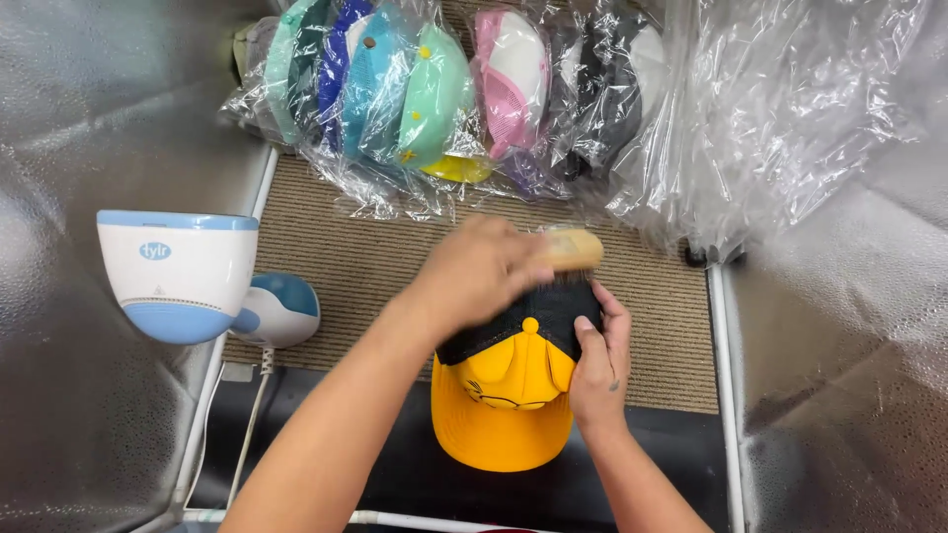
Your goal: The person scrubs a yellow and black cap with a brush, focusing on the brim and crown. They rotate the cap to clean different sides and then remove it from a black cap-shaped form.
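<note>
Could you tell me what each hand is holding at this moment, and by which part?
The left hand grips a wooden brush by its back. The right hand holds the yellow-and-black cap by the crown's right side.

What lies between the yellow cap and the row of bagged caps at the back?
In the head view, only bare ribbed tan matting separates the yellow cap from the bagged caps; the wooden brush overhangs its near edge.

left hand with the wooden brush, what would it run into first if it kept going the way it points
Probably the clear plastic sheeting at the upper right. The left hand points that way across the bare mat, holding the wooden brush on the cap; depth is unclear.
</note>
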